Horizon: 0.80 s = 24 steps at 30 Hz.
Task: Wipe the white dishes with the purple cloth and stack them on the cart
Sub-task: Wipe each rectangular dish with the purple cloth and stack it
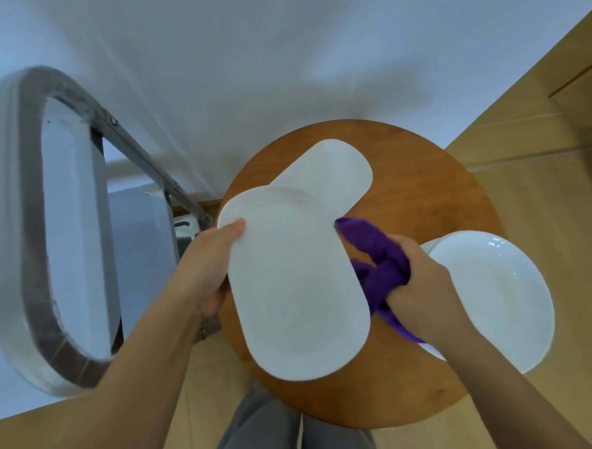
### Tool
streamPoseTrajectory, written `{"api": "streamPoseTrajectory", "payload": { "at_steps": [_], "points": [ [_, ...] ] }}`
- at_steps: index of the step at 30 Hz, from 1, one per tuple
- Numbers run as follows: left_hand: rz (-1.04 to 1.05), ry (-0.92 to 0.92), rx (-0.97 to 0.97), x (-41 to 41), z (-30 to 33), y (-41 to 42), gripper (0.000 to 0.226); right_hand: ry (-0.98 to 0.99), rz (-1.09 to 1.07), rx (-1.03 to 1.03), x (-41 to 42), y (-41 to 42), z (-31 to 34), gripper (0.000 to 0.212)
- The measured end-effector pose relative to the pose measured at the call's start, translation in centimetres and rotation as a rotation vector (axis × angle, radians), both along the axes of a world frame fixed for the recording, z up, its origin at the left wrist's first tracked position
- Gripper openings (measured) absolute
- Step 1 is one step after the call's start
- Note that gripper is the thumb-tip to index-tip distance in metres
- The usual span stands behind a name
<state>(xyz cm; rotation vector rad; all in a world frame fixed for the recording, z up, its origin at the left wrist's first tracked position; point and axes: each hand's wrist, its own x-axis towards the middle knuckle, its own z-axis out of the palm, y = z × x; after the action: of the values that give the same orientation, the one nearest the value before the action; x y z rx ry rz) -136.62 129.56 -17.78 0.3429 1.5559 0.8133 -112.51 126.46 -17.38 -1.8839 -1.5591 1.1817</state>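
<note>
The left hand (210, 264) grips an oblong white dish (294, 286) by its 9 o'clock edge, thumb curled over the rim, above a round wooden table (426, 197). At 3 o'clock of that dish the right hand (421, 286) is clenched around a bunched purple cloth (378, 259). A second oblong dish (328, 171) lies at 12 o'clock, a round white dish (496, 296) farther toward 3 o'clock. The cart (64, 232), at 9 o'clock, carries no dishes that can be seen

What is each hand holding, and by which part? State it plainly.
The left hand grips the oblong white dish by its left long edge, thumb on the rim. The right hand holds the bunched purple cloth around its middle.
</note>
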Motion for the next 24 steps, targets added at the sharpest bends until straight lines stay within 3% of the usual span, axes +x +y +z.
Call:
{"api": "streamPoseTrajectory", "payload": {
  "at_steps": [3, 6, 8, 10, 12, 15, 18, 20, 22, 24],
  "points": [
    [0.111, 0.013, 0.031, 0.5, 0.1, -0.1, 0.013, 0.143, -0.216, -0.249, 0.3, 0.3, 0.5, 0.031],
    [0.256, 0.05, 0.074, 1.2, -0.1, -0.5, 0.016, 0.655, -0.365, -0.426, -0.2, -1.3, 1.2, 0.037],
    [0.3, 0.103, 0.113, 1.6, -0.5, -0.9, 0.017, 0.998, -0.54, -0.388, -0.8, -2.6, 1.3, 0.045],
    [0.272, 0.161, 0.153, 2.0, -0.9, -1.1, 0.018, 1.119, -0.686, -0.217, -1.2, -3.7, 1.0, 0.041],
    [0.2, 0.252, 0.185, 2.0, -1.2, -1.1, 0.017, 0.99, -0.674, -0.069, -1.6, -4.4, 0.6, 0.047],
    [0.063, 0.284, 0.207, 2.6, -1.1, -1.1, 0.02, 0.721, -0.436, 0.032, -2.8, -4.6, 0.5, 0.063],
    [-0.033, 0.214, 0.217, 3.6, -0.8, -1.6, 0.021, 0.094, 0.119, 0.084, -4.0, -4.4, -0.3, 0.076],
    [-0.061, 0.172, 0.229, 3.8, -0.8, -1.8, 0.02, -0.172, 0.294, 0.12, -4.1, -4.0, -1.2, 0.071],
    [-0.085, 0.134, 0.23, 3.7, -0.8, -2.0, 0.02, -0.138, 0.289, 0.113, -3.8, -3.3, -1.2, 0.069],
    [-0.154, 0.11, 0.226, 3.5, -1.0, -2.4, 0.022, 0.059, 0.158, 0.066, -3.5, -2.3, -0.7, 0.077]
  ]
}}
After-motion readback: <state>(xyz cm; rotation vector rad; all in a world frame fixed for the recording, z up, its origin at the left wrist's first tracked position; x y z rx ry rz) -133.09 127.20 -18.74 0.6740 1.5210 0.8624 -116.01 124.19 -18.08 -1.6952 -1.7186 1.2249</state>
